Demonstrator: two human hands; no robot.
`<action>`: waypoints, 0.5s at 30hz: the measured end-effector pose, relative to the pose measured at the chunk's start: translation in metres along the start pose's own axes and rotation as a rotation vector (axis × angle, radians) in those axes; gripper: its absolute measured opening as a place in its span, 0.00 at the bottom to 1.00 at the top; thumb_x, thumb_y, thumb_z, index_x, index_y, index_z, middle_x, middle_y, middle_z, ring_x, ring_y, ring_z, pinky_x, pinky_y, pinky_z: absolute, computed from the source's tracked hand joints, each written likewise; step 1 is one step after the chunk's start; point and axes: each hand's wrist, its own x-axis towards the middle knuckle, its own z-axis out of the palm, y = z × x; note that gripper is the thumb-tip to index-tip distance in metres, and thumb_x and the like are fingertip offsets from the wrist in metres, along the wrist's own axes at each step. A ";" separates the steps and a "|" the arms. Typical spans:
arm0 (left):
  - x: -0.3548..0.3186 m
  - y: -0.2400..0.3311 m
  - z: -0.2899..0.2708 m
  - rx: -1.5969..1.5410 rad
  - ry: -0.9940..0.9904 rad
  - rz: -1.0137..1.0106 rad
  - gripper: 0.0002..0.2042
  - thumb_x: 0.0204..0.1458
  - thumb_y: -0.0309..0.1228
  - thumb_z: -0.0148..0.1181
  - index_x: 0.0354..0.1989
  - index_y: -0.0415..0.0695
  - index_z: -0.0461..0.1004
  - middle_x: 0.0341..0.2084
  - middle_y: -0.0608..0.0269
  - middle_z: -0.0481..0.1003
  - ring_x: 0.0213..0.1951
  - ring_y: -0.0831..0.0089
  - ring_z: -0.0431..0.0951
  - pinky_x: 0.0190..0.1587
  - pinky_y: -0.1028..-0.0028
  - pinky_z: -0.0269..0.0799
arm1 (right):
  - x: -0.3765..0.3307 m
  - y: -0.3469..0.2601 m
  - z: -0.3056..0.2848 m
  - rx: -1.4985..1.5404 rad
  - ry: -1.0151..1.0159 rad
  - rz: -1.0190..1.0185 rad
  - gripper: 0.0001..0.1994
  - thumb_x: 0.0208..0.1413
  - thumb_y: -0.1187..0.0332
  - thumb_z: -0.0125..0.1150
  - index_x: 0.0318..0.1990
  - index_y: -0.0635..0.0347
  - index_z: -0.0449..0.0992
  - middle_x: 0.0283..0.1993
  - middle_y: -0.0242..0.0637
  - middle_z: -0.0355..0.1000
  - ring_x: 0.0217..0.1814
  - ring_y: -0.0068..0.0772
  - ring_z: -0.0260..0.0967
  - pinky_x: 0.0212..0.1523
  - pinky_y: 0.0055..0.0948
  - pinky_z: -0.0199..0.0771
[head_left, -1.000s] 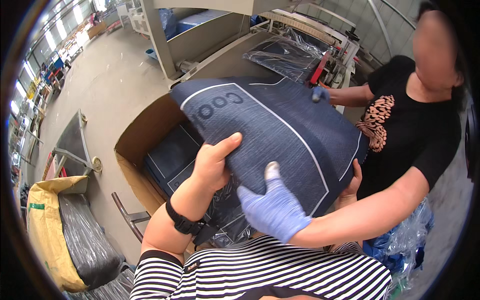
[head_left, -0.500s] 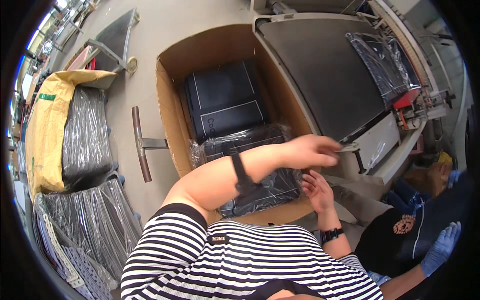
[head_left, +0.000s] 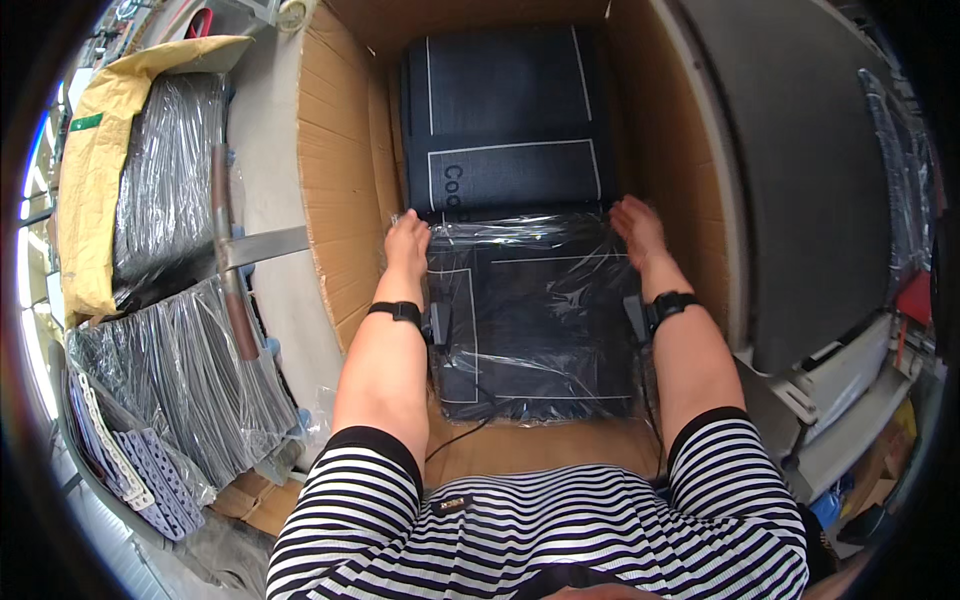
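Inside a large cardboard box lies a flat dark folded textile in clear plastic wrap, on the near side. Beyond it lies a dark navy folded piece with white outlines and dark lettering. My left hand is at the wrapped package's far left corner, fingers stretched forward along its edge. At the far right corner, my right hand has its fingers extended against the package's side. Both hands touch the wrap; the undersides of the fingers are hidden. Dark straps with small black devices sit on both wrists.
The cardboard box has tall walls around both hands. A dark flat table adjoins it on the right, with another wrapped package on it. Left stand a metal T-shaped handle, a yellow sack and plastic-wrapped stacks.
My arms, raised and crossing over the box's right side before, now reach down into the box on either side of the wrapped package. The view has moved closer over the box.
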 end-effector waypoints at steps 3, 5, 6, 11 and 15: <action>0.053 0.021 -0.052 0.205 0.228 0.240 0.31 0.54 0.40 0.61 0.60 0.32 0.59 0.58 0.44 0.64 0.57 0.55 0.67 0.58 0.61 0.63 | 0.033 0.023 0.051 -0.268 -0.002 -0.041 0.30 0.55 0.60 0.61 0.62 0.67 0.60 0.58 0.49 0.66 0.60 0.43 0.63 0.59 0.39 0.64; 0.085 0.013 -0.047 0.371 0.255 0.288 0.33 0.52 0.43 0.63 0.59 0.33 0.60 0.56 0.47 0.66 0.54 0.56 0.69 0.57 0.61 0.64 | 0.060 0.029 0.045 -0.505 0.045 -0.071 0.33 0.54 0.56 0.62 0.61 0.67 0.61 0.60 0.50 0.64 0.63 0.44 0.61 0.60 0.39 0.61; 0.097 -0.007 -0.007 0.401 0.058 0.105 0.34 0.51 0.44 0.63 0.60 0.33 0.60 0.56 0.47 0.67 0.55 0.56 0.69 0.57 0.61 0.63 | 0.084 0.027 0.002 -0.547 0.139 -0.059 0.37 0.51 0.54 0.64 0.62 0.68 0.59 0.61 0.50 0.63 0.63 0.45 0.60 0.61 0.40 0.60; 0.139 0.012 -0.048 0.462 -0.012 -0.216 0.41 0.48 0.53 0.63 0.63 0.35 0.57 0.60 0.44 0.63 0.61 0.54 0.64 0.59 0.58 0.60 | 0.101 0.051 0.041 -0.468 0.073 -0.001 0.49 0.43 0.45 0.70 0.64 0.72 0.55 0.65 0.51 0.57 0.67 0.47 0.54 0.63 0.40 0.56; 0.140 0.005 -0.039 0.415 -0.056 -0.260 0.45 0.44 0.56 0.65 0.63 0.34 0.57 0.60 0.45 0.63 0.60 0.52 0.63 0.61 0.55 0.58 | 0.115 0.035 0.019 -0.486 -0.006 0.255 0.46 0.43 0.43 0.69 0.64 0.66 0.60 0.63 0.51 0.62 0.63 0.51 0.60 0.62 0.45 0.59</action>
